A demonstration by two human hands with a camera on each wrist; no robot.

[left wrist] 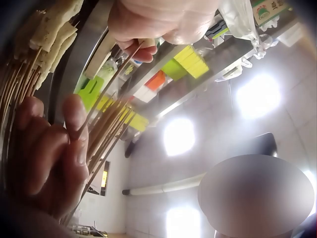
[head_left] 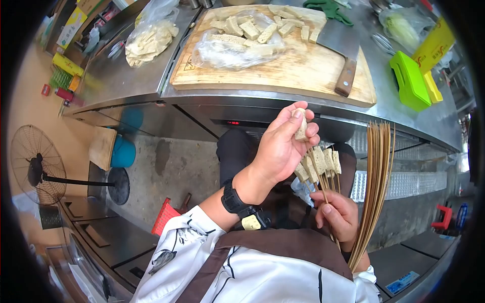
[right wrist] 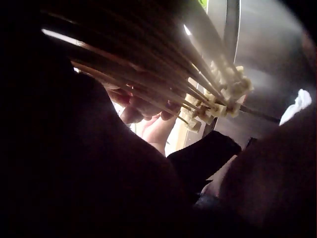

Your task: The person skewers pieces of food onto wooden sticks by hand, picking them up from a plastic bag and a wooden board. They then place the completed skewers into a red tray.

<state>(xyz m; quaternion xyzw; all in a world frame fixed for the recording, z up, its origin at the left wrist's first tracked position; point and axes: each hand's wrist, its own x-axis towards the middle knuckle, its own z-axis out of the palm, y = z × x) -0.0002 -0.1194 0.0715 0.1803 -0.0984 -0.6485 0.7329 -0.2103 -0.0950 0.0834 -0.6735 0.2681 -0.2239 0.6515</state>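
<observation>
My left hand (head_left: 275, 151) is raised in front of the counter, fingers and thumb curled round a pale, spongy tofu piece (head_left: 301, 126). Lower and to its right, my right hand (head_left: 339, 216) pinches a thin bamboo skewer (left wrist: 111, 82) between thumb and fingertips. In the left wrist view that skewer slants up to the left hand (left wrist: 163, 20). Several skewered tofu pieces (head_left: 319, 159) stand fanned just beyond the right hand, their sticks running down behind it. A tall bundle of bare skewers (head_left: 375, 187) rises beside the right forearm. The right wrist view is mostly dark.
On the steel counter (head_left: 126, 86) lies a wooden cutting board (head_left: 262, 78) bearing a cleaver (head_left: 345, 76), loose tofu and a plastic bag (head_left: 240, 53). A bag of pale sheets (head_left: 151, 43) sits left, a green box (head_left: 410, 81) right. A fan (head_left: 38, 164) stands at far left.
</observation>
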